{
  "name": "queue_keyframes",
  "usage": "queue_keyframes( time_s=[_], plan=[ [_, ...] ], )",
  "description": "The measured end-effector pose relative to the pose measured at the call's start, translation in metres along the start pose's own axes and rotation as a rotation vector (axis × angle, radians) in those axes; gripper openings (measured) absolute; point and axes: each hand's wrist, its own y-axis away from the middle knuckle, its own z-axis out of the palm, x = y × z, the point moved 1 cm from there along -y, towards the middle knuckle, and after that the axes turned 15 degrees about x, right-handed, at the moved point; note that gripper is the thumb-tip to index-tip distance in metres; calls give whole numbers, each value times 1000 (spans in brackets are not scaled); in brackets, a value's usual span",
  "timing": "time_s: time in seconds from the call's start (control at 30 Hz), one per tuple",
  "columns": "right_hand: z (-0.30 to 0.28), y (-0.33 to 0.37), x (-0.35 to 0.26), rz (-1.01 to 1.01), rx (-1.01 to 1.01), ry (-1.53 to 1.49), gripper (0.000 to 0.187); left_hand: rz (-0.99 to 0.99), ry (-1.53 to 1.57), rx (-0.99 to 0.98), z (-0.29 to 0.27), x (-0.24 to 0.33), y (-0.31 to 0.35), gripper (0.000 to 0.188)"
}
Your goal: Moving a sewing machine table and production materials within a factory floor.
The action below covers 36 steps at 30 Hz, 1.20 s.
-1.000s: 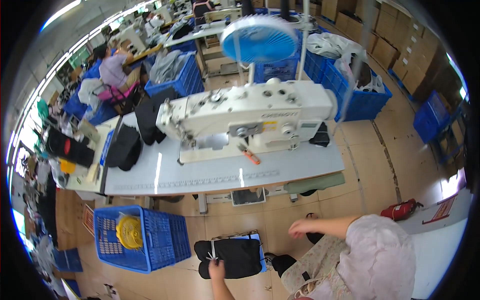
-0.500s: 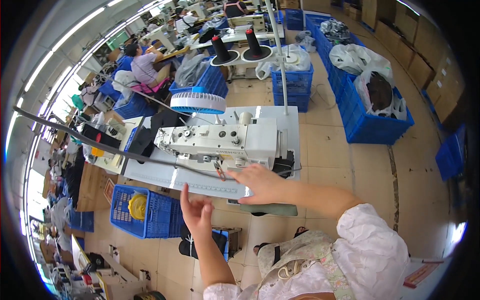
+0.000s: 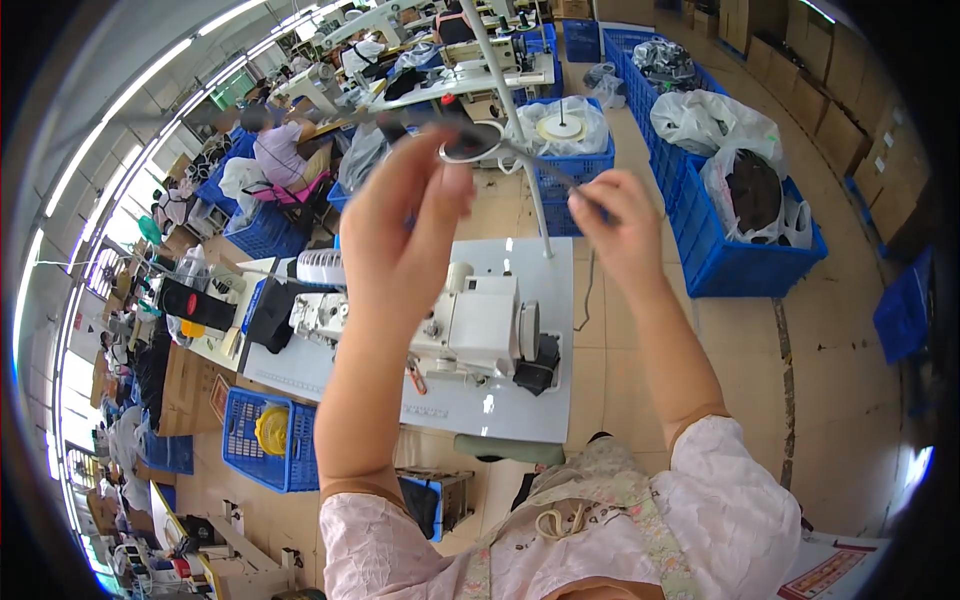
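Note:
Both my hands are raised above a white sewing machine (image 3: 475, 325). Between them runs a dark grey cord-like strip (image 3: 545, 168), slanting down from left to right. My left hand (image 3: 405, 215) has its fingers bent around the strip near the thread stand; motion blurs it. My right hand (image 3: 622, 225) pinches the strip farther right, and a loose length hangs below those fingers. My left forearm hides part of the machine. Orange-handled thread snips (image 3: 416, 376) are at the machine's near side.
A metal thread-stand pole (image 3: 500, 90) rises behind my hands, holding dark thread cones. A small fan (image 3: 320, 266) is behind the machine. A blue crate (image 3: 300, 450) stands at front left; blue crates (image 3: 735, 265) with bagged goods line the right. A seated person (image 3: 285, 150) is at far left.
Both hands have risen from the machine's front edge. The strip, which lay across the machine table, is now lifted between them. The view has shifted a little.

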Motion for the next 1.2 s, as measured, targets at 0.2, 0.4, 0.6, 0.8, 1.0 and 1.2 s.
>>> queue_keyframes(
  time_s=[0.2, 0.4, 0.6, 0.8, 1.0, 1.2],
  plan=[
    [32, -100, 65, 348, -160, 136, 21, 22, -149, 75, 59, -18, -118, 30],
    [121, -188, 133, 605, -133, -540, 36, -47, -108, 104, 80, -43, -237, 34],
    [204, -236, 165, 406, -181, -860, 56, -67, 75, 115, 82, -67, -311, 36],
    [242, -273, 191, 287, -438, -711, 67, -293, 182, 153, 93, -62, -339, 41],
    [220, -249, 181, 505, -592, -871, 56, -380, 197, 207, 68, -79, -316, 45],
    [201, -222, 170, 695, -573, -912, 46, -182, -146, 350, 84, -57, -266, 42]
  ],
)
